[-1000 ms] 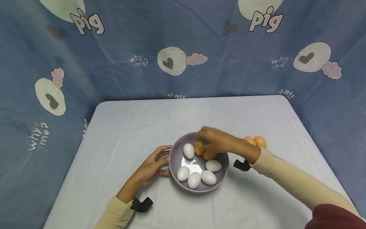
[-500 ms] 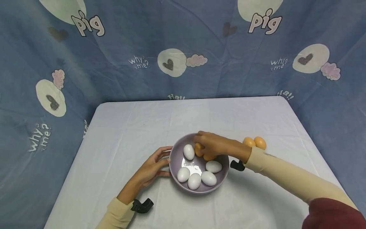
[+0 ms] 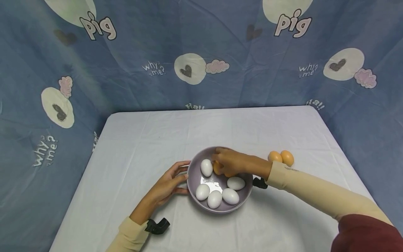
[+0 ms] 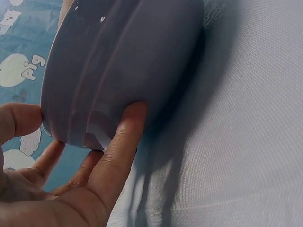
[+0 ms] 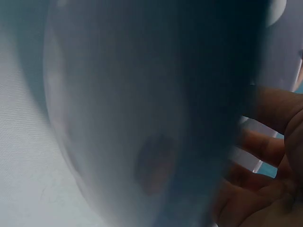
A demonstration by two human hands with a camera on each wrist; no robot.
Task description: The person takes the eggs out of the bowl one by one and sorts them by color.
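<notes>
A round mauve bowl (image 3: pixel 196 175) stands on the white table, holding several white eggs (image 3: pixel 214 199) and two orange-brown eggs. My left hand (image 3: pixel 167 183) rests its spread fingers against the bowl's left outer side; in the left wrist view one fingertip (image 4: pixel 135 116) presses the wall and the thumb touches the rim. My right hand (image 3: pixel 231 161) reaches inside over the far side, its fingers bent around one orange-brown egg (image 3: pixel 216 168). Another orange-brown egg (image 3: pixel 231 174) shows partly under that hand. In the right wrist view the bowl's wall (image 5: pixel 118 94) hides the fingertips.
Two more orange-brown eggs (image 3: pixel 275 156) lie side by side on the table, behind the right forearm. A white cloth (image 3: pixel 151 136) covers the table. Behind it hangs a blue printed curtain (image 3: pixel 126 84). Black wrist cameras (image 3: pixel 157 226) stick out at both cuffs.
My right hand has moved left and lower into the bowl, closing in around the orange-brown egg. The white egg beside it has shifted slightly left. My left hand stays at the bowl.
</notes>
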